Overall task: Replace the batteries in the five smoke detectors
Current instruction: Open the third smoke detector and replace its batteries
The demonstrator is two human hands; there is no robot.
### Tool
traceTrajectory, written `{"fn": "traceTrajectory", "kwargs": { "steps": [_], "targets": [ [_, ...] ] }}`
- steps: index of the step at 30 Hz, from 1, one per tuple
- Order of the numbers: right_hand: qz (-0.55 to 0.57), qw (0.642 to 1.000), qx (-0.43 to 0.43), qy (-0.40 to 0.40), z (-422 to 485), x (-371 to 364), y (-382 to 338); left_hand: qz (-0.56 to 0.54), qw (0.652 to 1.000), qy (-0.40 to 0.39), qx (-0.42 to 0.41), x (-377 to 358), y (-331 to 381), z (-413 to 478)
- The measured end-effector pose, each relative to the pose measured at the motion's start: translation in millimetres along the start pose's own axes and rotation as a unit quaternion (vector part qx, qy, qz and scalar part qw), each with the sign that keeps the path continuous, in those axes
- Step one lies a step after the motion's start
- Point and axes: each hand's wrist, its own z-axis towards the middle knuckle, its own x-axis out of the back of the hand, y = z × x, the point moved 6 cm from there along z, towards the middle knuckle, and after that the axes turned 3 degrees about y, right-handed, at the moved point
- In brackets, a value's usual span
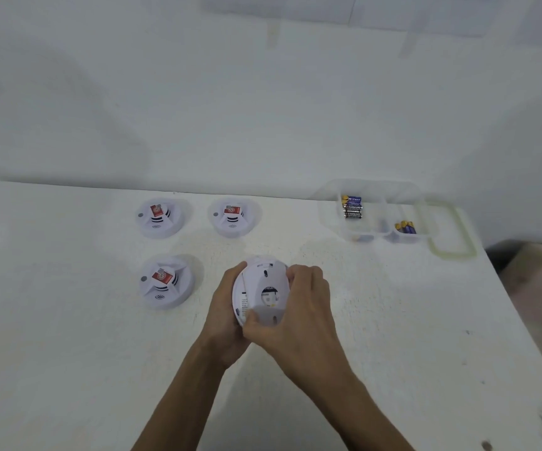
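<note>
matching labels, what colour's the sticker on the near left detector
Red sticker, head view.

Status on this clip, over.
Left hand, right hand both grip one detector, back facing camera. Three detectors sit apart on table. Batteries in tray. Nothing blocking.

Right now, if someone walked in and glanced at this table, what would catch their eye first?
At centre, the left hand and right hand grip a white smoke detector with its back facing the camera. Left of it three more detectors sit on the table, each with a red label on top; far right, a clear divided box holds batteries.
</note>
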Motion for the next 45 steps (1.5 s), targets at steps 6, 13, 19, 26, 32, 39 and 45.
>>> {"fn": "traceTrajectory", "kwargs": {
  "steps": [6, 13, 19, 26, 32, 39, 45],
  "targets": [
    [0.001, 1.000, 0.008, 0.028, -4, 7, -2, 0.015, 0.999, -0.040, 0.003, -23, 11, -8],
    [0.017, 1.000, 0.011, 0.023, 0, 6, -4, 0.017, 0.999, -0.028, -0.014, -16, 9, -6],
    [0.010, 0.999, 0.044, 0.021, 1, 6, -4, 0.020, 0.999, -0.002, -0.026, -10, 8, -2],
    [0.040, 0.999, -0.011, 0.022, 7, 10, 5, 0.034, 0.999, -0.002, 0.010, -15, 1, 5],
    [0.016, 0.999, -0.014, 0.033, 8, 7, 6, 0.080, 0.996, -0.011, -0.021, -13, 2, 4],
    [-0.020, 0.998, 0.014, 0.052, 5, 5, -7, 0.120, 0.988, -0.015, -0.099, -8, 8, 2],
    [-0.037, 0.981, 0.028, 0.187, 5, 5, -10, 0.147, 0.976, 0.008, -0.158, -3, 9, 3]
  ]
}}
